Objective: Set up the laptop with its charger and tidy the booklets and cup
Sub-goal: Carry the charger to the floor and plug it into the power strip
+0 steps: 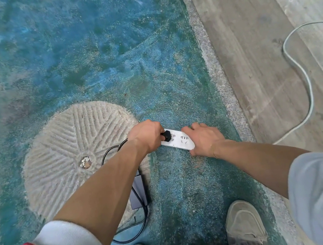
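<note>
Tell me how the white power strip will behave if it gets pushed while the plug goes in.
The power strip looks rigid and light, so it would likely slide on the blue floor; the right hand lies on it, probably for that reason. Its pale cord looks floppy and should trail along.

The charger's black plug [166, 135] sits in the end socket of a white power strip [179, 140] lying flat on the blue-green floor. Its black cable [107, 152] loops back to the grey rectangular adapter brick [139, 192], which lies flat on the floor, partly hidden by a forearm.
</note>
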